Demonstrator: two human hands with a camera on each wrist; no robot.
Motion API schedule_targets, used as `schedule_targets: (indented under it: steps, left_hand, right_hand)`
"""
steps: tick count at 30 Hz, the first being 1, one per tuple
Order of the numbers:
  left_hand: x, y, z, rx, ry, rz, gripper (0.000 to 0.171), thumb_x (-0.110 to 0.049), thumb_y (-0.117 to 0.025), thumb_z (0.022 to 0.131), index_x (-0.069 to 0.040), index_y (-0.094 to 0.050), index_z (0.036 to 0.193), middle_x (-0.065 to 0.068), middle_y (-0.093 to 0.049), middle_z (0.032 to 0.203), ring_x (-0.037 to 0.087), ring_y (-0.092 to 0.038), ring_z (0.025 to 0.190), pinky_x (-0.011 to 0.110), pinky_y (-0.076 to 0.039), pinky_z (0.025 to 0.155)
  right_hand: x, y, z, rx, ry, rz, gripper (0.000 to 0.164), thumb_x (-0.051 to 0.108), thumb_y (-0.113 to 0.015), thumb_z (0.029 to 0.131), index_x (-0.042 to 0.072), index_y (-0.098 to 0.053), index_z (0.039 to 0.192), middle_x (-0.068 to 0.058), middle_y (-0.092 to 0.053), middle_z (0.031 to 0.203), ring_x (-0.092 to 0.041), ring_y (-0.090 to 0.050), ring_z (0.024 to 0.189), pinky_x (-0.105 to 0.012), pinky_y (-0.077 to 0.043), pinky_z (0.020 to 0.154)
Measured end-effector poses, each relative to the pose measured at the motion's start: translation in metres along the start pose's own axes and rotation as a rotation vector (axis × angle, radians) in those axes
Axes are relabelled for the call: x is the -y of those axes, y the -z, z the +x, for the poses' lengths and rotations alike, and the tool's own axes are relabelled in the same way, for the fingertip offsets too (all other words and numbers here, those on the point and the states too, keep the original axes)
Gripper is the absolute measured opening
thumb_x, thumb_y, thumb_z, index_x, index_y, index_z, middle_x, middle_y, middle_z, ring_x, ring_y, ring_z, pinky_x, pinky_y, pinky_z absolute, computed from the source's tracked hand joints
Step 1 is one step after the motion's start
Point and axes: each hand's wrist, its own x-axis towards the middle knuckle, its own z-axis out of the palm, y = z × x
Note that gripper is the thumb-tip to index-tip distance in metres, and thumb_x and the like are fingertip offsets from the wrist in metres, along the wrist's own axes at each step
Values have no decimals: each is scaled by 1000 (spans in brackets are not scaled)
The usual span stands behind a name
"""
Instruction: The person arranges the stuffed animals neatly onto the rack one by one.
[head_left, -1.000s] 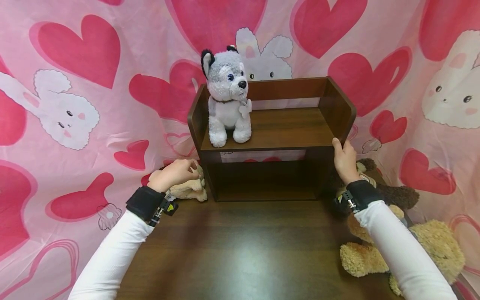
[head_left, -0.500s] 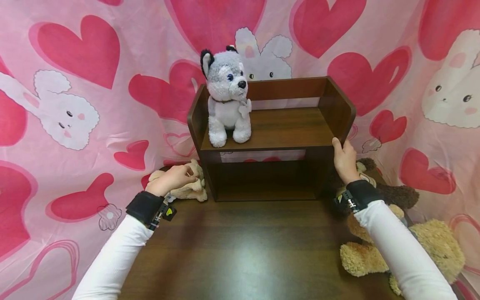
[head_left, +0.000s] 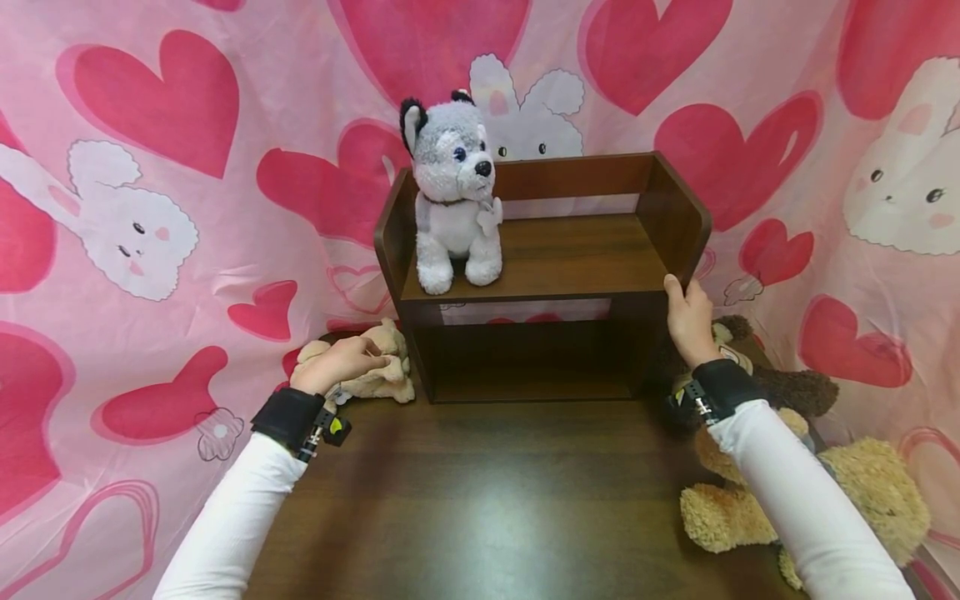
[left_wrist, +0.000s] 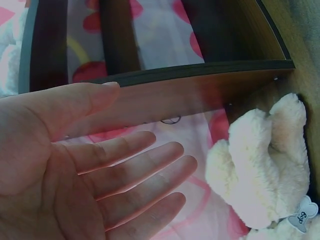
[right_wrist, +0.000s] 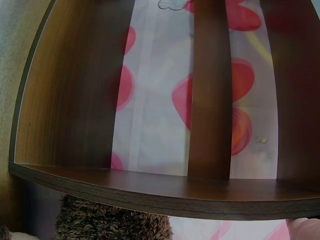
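My left hand hovers over a cream plush dog left of the small brown wooden shelf. Its fingers are straight and slightly spread in the left wrist view, palm showing, nothing held. There the plush lies beyond the fingertips, beside the shelf's side panel, with a white tag. My right hand holds the front edge of the shelf's right side, thumb at the edge. In the right wrist view only a bit of skin shows below the panel edge.
A grey and white plush husky sits at the left of the top shelf board. Right of the shelf lie a dark brown plush and a tan plush bear. Pink heart-print cloth hangs behind the brown tabletop.
My left hand has lowered and drawn slightly left over the cream plush dog, and its fingers show more extended. The right hand keeps its place on the shelf.
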Motion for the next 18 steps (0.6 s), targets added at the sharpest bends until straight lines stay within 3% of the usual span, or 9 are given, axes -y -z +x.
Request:
schedule_targets:
  steps: [12, 18]
  left_hand:
    - [11, -4, 5, -20, 29, -68, 39, -27, -54, 89, 8, -60, 105, 22, -60, 105, 36, -52, 99, 45, -42, 84]
    - [18, -6, 8, -51, 85, -152, 39, -23, -52, 90, 11, -58, 107, 24, -58, 103, 33, -56, 90, 40, -47, 76]
  right_hand:
    - [2, 1, -1, -2, -10, 2, 52, 37, -30, 97, -9, -43, 118, -30, -46, 120, -38, -42, 110, -51, -31, 91]
    - [3, 2, -2, 11, -17, 5, 54, 38, -29, 97, -9, -41, 120, -30, -44, 124, -38, -40, 112, -52, -30, 93]
